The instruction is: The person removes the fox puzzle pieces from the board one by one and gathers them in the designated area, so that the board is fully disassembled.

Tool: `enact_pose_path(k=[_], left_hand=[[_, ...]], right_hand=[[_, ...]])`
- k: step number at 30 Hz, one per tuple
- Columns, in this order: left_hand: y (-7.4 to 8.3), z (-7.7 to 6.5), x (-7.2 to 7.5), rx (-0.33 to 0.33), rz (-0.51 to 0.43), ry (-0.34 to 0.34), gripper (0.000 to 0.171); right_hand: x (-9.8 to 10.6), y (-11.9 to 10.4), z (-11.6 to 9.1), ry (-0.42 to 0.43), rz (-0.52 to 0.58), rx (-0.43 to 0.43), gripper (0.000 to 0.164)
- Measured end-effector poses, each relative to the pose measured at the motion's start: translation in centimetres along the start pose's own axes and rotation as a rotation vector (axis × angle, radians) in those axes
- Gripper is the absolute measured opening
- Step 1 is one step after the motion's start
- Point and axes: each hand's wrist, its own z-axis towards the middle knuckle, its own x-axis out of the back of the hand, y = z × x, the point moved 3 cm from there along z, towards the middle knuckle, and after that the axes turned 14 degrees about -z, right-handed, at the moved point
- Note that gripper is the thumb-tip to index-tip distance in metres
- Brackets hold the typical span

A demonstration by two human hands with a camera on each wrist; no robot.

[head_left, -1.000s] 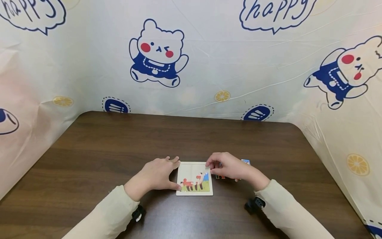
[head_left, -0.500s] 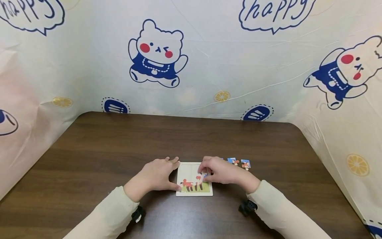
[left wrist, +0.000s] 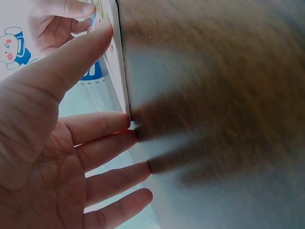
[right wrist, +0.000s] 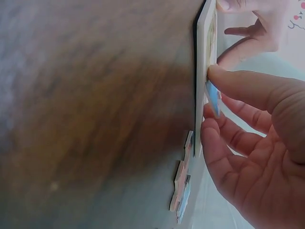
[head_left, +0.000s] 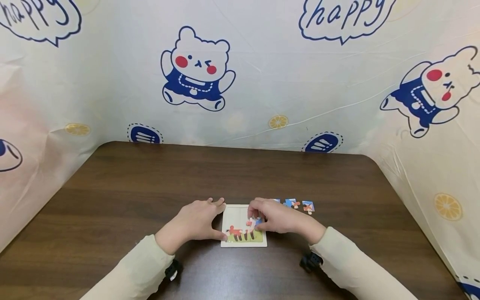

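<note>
A square puzzle board (head_left: 234, 212) with a pale frame lies on the brown table; joined pieces picturing an animal on grass fill its lower part, while bare backing shows above. My left hand (head_left: 195, 220) rests at the board's left edge, its thumb on the lower-left corner and its fingers spread straight along the side. Over the board's right side, my right hand (head_left: 279, 214) pinches a blue puzzle piece (right wrist: 213, 98) between thumb and fingers. That piece stands tilted against the board in the right wrist view. The hand partly hides it in the head view.
Several loose puzzle pieces lie on the table right of the board, among them a blue and orange puzzle piece (head_left: 291, 203) and another puzzle piece (head_left: 308, 206). A printed cloth (head_left: 255, 91) hangs around the table's back and sides.
My right hand has moved left, from the board's right edge to over its right side, uncovering loose pieces behind it. It has stayed there since half a second ago. My left hand holds its place.
</note>
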Motion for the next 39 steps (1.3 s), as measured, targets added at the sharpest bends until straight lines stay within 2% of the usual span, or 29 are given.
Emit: enact_pose_path(k=[9, 27, 39], left_hand=[[0.2, -0.2, 0.1, -0.005, -0.013, 0.007, 0.085], [0.3, -0.4, 0.2, -0.011, -0.007, 0.004, 0.085], [0.2, -0.5, 0.2, -0.014, -0.012, 0.001, 0.085]], right_hand=[[0.3, -0.1, 0.0, -0.018, 0.086, 0.007, 0.015], [0.9, 0.1, -0.3, 0.023, 0.14, 0.046, 0.013], [0.8, 1.0, -1.3, 0.02, 0.154, 0.02, 0.012]])
